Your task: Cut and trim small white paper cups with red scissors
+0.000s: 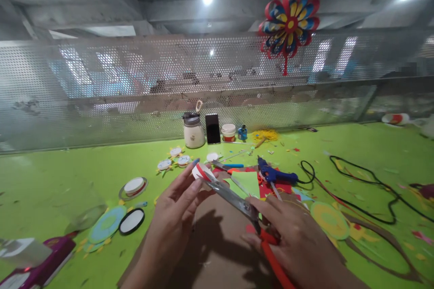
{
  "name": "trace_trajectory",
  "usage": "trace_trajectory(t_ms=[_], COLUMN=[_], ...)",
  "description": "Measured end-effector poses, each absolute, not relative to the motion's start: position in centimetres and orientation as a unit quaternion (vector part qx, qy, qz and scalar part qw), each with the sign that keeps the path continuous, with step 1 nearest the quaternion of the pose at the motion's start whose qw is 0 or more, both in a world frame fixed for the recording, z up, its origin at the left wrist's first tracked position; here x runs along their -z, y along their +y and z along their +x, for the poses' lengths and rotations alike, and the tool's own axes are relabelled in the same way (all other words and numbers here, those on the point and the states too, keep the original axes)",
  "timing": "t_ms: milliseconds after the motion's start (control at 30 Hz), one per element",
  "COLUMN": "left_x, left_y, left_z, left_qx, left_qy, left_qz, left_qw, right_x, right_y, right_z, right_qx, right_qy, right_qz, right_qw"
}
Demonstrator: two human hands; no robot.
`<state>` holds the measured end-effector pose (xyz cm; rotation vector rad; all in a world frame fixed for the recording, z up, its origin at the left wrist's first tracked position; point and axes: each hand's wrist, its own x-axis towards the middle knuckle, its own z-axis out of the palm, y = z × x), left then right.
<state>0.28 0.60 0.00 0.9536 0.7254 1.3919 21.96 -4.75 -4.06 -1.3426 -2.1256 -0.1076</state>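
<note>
My left hand point(176, 210) pinches a small white and red curled paper piece point(201, 172) above the green table point(68, 167). My right hand point(291, 230) grips red-handled scissors point(237, 201). The steel blades point up and left, and their tips meet the paper piece. Below both hands lies a brown cardboard sheet point(217, 244).
A blue glue gun point(274, 175) with a black cable point(359, 189) lies right of centre. Paper discs point(108, 223), a tape roll point(134, 186), green and red paper scraps are scattered about. A white jar point(194, 132), a phone point(213, 128) and small pots stand by the perforated metal screen, where a paper pinwheel point(290, 20) hangs.
</note>
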Motion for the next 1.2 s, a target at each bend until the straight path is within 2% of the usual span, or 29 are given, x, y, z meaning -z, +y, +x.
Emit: trace_trajectory(t_ms=[233, 633, 833, 1033, 1200], left_x=[-0.1, -0.3, -0.3, -0.3, -0.4], left_y=[0.7, 0.8, 0.5, 0.5, 0.4], left_z=[0.1, 0.7, 0.9, 1.1, 1.2], left_qx=[-0.607, -0.636, -0.638, -0.645, -0.650], left_qy=[0.313, 0.336, 0.343, 0.366, 0.399], left_qz=[0.400, 0.414, 0.439, 0.446, 0.447], left_qw=[0.611, 0.558, 0.531, 0.501, 0.467], right_x=[4.4, 4.4, 3.9, 3.5, 3.3], right_y=[-4.7, -4.3, -4.4, -4.2, -4.0], right_z=[22.0, 22.0, 21.8, 21.7, 21.7], right_qx=[0.055, 0.034, -0.025, -0.138, -0.154], right_qy=[-0.800, -0.807, -0.795, -0.754, -0.744], right_qz=[-0.496, -0.497, -0.519, -0.553, -0.568], right_qw=[0.333, 0.317, 0.314, 0.325, 0.318])
